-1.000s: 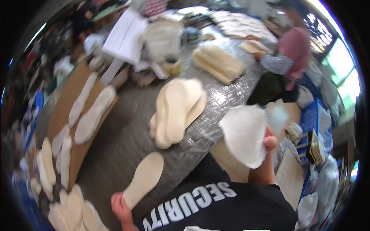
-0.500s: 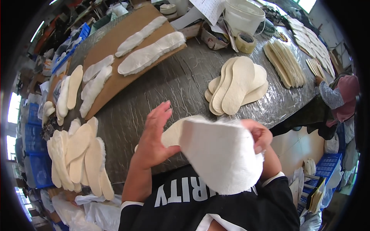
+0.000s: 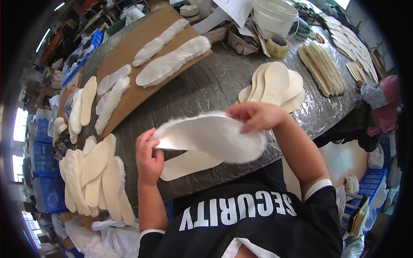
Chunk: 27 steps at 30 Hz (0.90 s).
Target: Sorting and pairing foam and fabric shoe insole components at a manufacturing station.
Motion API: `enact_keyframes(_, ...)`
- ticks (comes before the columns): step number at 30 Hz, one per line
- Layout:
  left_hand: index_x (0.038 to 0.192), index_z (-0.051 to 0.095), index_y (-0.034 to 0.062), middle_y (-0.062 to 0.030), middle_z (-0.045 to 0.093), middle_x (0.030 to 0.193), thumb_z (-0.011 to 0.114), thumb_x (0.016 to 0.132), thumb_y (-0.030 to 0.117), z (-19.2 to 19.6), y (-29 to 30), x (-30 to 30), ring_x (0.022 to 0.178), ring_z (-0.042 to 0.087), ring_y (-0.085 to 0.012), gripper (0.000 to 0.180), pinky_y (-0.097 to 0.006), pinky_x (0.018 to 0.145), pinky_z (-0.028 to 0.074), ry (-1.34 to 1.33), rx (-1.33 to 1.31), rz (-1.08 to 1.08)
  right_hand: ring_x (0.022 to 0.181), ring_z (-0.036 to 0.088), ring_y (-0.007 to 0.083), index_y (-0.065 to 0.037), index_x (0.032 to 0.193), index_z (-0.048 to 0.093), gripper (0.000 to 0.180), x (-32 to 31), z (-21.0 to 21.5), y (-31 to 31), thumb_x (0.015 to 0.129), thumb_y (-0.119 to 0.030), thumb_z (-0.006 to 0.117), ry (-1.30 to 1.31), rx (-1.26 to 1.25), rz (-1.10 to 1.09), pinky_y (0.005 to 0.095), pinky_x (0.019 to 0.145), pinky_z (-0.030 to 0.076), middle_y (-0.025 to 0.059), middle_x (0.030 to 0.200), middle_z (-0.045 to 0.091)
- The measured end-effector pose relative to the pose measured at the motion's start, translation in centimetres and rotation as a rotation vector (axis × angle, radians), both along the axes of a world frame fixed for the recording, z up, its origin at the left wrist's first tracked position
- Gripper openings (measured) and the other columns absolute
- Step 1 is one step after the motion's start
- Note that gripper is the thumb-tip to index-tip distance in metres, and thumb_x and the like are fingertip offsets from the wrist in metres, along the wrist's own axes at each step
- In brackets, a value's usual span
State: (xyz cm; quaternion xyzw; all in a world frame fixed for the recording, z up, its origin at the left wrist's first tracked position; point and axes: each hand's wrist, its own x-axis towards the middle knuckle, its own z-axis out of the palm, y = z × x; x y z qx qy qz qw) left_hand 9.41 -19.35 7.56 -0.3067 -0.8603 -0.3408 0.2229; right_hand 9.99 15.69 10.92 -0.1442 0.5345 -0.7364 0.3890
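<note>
A white fleece-edged insole [image 3: 206, 136] is stretched between my hands, just above the table. My left hand [image 3: 148, 161] pinches its narrower left end between thumb and fingers. My right hand [image 3: 260, 118], slightly blurred, is closed over the far edge near the wide right end. The insole's smooth side faces up, and fluffy pile shows along its rim. Beneath it, a flat cream insole [image 3: 185, 167] lies on the table, its right part hidden. Beyond my right hand, a fanned pile of cream insoles [image 3: 275, 84] is partly covered by that hand.
A brown board [image 3: 129, 101] bears several fleece insoles. More insoles [image 3: 97, 172] are heaped at the left edge. Along the back are a white bucket [image 3: 275, 17], a tape roll [image 3: 278, 46] and a stacked insole row [image 3: 322, 69]. Another person's sleeve [image 3: 373, 96] shows at the right.
The fleece insole has swung from near my chest, held by my right hand, to lie lengthwise over the cream insole. My left hand, open before, has taken its left end.
</note>
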Motion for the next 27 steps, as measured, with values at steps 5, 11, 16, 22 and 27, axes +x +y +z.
enact_keyframes(5, 0.084, 0.059, 0.0028, -0.0134, 0.06, 0.116, 0.056, 0.067, -0.011, -2.0, -2.6, -1.1, 0.11, 0.052, -0.0316, 0.022, -0.04, 0.093, 0.042, 0.157, -0.139, 0.23, 0.09, 0.06, 0.0144, -0.001, 0.126, 0.049, 0.054, -7.6, -2.4, -2.3, 0.075, -0.001, 0.067, 0.194, 0.437, -0.068, 0.0276, 0.081, 0.049, 0.008, 0.104, 0.062)
enact_keyframes(11, 0.087, 0.069, 0.006, -0.0091, 0.06, 0.115, 0.065, 0.068, -0.003, -4.8, -4.9, 0.2, 0.108, 0.05, -0.0311, 0.021, -0.04, 0.094, 0.039, -0.241, -0.206, 0.242, 0.084, 0.058, 0.0137, -0.002, 0.113, 0.06, 0.038, -10.6, -5.4, -3.8, 0.075, -0.003, 0.069, 0.385, 0.861, -0.173, 0.0268, 0.072, 0.048, 0.0062, 0.096, 0.062)
enact_keyframes(16, 0.096, 0.069, 0.0058, -0.0123, 0.057, 0.119, 0.066, 0.07, -0.001, -3.9, -4.7, 0.6, 0.111, 0.048, -0.0324, 0.027, -0.04, 0.096, 0.039, -0.37, -0.143, 0.171, 0.079, 0.06, 0.017, 0.0, 0.104, 0.062, 0.03, -10.6, -5.4, -2.5, 0.075, -0.002, 0.069, 0.33, 0.841, -0.438, 0.0292, 0.07, 0.049, 0.0081, 0.094, 0.064)
enact_keyframes(22, 0.105, 0.067, 0.0052, -0.014, 0.056, 0.121, 0.065, 0.074, 0.002, -3.5, -5.1, 0.0, 0.113, 0.047, -0.0314, 0.032, -0.038, 0.098, 0.039, -0.525, -0.021, 0.048, 0.103, 0.057, 0.0299, -0.008, 0.101, 0.065, 0.031, -4.1, -3.6, -7.5, 0.071, -0.002, 0.071, 1.2, 0.813, -0.37, 0.0398, 0.089, 0.047, 0.0106, 0.102, 0.062)
enact_keyframes(27, 0.11, 0.064, -0.0013, -0.0159, 0.058, 0.122, 0.062, 0.084, 0.001, -5.8, -7.7, -0.7, 0.113, 0.054, -0.023, 0.027, -0.031, 0.095, 0.043, -0.827, 0.335, 0.032, 0.096, 0.056, 0.0249, -0.017, 0.09, 0.064, 0.016, -0.7, -7.4, -10.7, 0.078, -0.025, 0.059, 1.36, 1.268, 0.0, 0.0445, 0.076, 0.045, 0.0049, 0.098, 0.058)
